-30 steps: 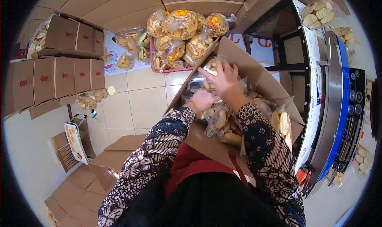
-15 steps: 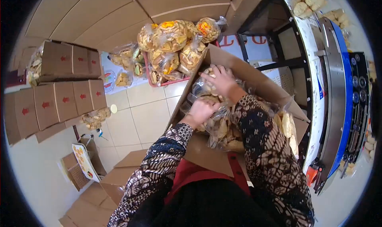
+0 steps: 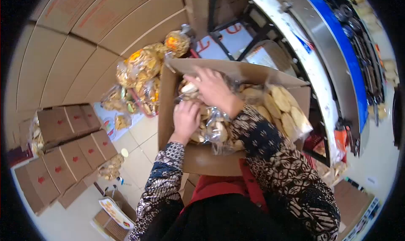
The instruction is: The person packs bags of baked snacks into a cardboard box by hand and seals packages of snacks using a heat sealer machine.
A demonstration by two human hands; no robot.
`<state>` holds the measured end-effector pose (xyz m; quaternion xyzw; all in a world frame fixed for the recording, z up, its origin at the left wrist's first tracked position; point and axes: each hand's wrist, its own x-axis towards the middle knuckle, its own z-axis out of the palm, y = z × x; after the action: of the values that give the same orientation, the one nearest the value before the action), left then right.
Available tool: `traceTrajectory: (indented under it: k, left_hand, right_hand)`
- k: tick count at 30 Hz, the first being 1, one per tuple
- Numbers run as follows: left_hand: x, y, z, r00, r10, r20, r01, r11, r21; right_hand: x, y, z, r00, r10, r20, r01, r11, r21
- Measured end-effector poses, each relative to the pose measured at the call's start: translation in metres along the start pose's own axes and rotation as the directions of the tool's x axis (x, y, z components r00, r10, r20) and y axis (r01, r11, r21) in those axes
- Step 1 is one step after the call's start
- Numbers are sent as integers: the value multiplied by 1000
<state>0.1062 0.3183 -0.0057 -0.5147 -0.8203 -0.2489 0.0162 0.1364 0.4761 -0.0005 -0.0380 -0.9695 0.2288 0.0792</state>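
An open cardboard box [image 3: 206, 163] stands in front of me, with clear plastic bags of pale crackers inside. My right hand [image 3: 213, 89] lies over a bag [image 3: 188, 87] in the box's far left corner, its fingers stretched out and somewhat apart. Just nearer, my left hand [image 3: 186, 120] is bent with its fingers curled onto the plastic of a bag [image 3: 217, 131]; the fingertips are partly hidden. On the box's right side a bag of long, flat crackers [image 3: 287, 110] stands up against the wall.
More snack bags [image 3: 143, 66] are heaped beyond the box at the left. Stacked cartons [image 3: 78, 156] with red arrows stand at far left, and large cartons [image 3: 101, 13] line the back. To the right runs a bench with a blue-edged metal machine [image 3: 337, 47].
The view has turned, and the box now appears squarer to me. My left hand has moved left along the bags; my right hand stays at the far corner, its fingers shifted leftward.
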Motion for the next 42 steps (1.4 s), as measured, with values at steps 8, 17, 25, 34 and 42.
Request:
traceTrajectory:
  k: [8,17,25,34,42]
  left_hand:
    - [11,103,-17,952,-192,239,296,774,-559]
    - [-23,168,-17,740,-259,621,455,-486,-746]
    - [-78,151,-52,694,-715,81,214,97,-972]
    - [-36,232,-59,613,-747,-257,76,380,-922]
    - [-88,309,5,928,-209,307,230,-325,-917]
  right_hand:
    - [-164,42,-137,692,716,-96,-677,596,-433]
    - [-201,-62,-166,922,256,-289,-261,965,21]
    - [-234,53,-50,714,690,122,-692,667,278]
    - [-318,25,-175,864,502,-47,-312,604,733]
    - [-450,-36,-242,634,176,-753,286,852,439]
